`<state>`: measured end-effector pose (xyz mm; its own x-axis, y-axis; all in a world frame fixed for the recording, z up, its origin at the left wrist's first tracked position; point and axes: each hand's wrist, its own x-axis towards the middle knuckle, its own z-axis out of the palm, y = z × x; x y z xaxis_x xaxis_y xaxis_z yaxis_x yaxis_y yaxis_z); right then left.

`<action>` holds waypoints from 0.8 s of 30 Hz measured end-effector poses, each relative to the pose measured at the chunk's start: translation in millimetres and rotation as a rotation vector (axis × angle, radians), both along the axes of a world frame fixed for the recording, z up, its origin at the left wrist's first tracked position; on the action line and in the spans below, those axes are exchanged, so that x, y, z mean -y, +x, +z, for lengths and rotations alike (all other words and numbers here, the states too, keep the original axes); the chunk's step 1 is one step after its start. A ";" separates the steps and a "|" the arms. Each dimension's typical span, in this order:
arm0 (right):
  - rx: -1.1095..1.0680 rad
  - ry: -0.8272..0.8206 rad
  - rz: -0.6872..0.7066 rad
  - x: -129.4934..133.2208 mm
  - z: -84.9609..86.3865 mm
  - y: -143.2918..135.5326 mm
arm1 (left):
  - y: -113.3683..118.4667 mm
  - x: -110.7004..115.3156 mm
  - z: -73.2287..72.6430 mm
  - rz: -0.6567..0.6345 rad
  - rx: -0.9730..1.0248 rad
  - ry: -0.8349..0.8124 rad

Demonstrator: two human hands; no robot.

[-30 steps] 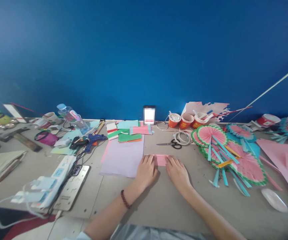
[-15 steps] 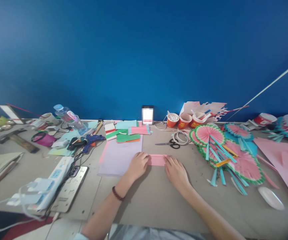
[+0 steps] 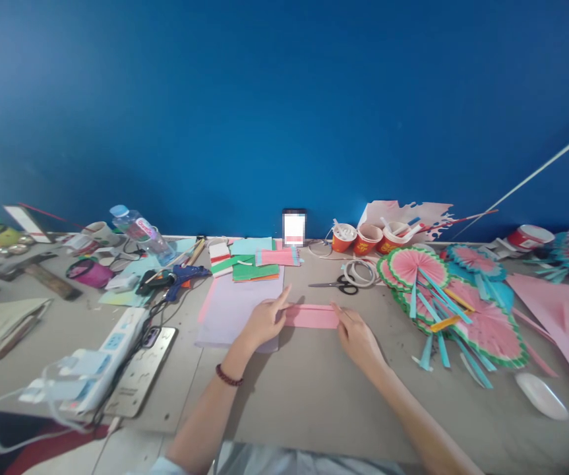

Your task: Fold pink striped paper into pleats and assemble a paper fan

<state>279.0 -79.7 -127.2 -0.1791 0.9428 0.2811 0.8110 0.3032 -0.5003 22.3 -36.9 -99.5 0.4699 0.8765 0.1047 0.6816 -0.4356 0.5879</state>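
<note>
A folded pink paper strip (image 3: 312, 317) lies flat in front of me, a crease line running along its upper part. At its left end is my left hand (image 3: 263, 323), thumb and curled fingers on the paper while the index finger points up and away. My right hand (image 3: 358, 335) has its fingertips on the strip's right end, the fingers bent. Beneath and beside my left hand lies a lilac paper sheet (image 3: 225, 323). Beyond the strip are black-handled scissors (image 3: 346, 285).
Pleated pink paper fans (image 3: 486, 323) with green edges lie at the right, near a white computer mouse (image 3: 541, 396). Red paper cups (image 3: 367, 240) stand by the blue wall. Leftward are a phone (image 3: 140, 373), a power strip (image 3: 111, 356), a blue glue gun (image 3: 180, 280) and a bottle (image 3: 143, 232).
My left index finger has lifted off the paper and stretched upward. Both hands have shifted outward slightly, and more of the pink strip shows between them.
</note>
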 end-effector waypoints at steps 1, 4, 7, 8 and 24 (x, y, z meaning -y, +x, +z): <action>-0.016 -0.004 -0.003 -1.8 0.1 0.9 | 1.4 -1.2 -3.7 -0.003 -0.015 0.041; -0.048 0.001 -0.014 -8.5 1.5 2.7 | 7.5 -5.3 -18.1 0.002 -0.107 0.203; -0.077 0.032 -0.027 -14.8 2.2 3.6 | 14.6 -8.0 -29.0 -0.006 -0.161 0.347; -0.084 0.040 -0.028 -16.2 1.9 3.6 | 16.7 -8.3 -30.5 -0.005 -0.156 0.378; -0.100 -0.075 -0.024 -45.5 2.4 10.6 | 22.5 -5.2 -19.3 0.049 -0.183 0.298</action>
<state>289.6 -34.2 -124.9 -0.1304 0.9656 0.2249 0.7628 0.2426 -0.5994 44.8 -31.7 -118.8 0.4624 0.8422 0.2774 0.7884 -0.5337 0.3061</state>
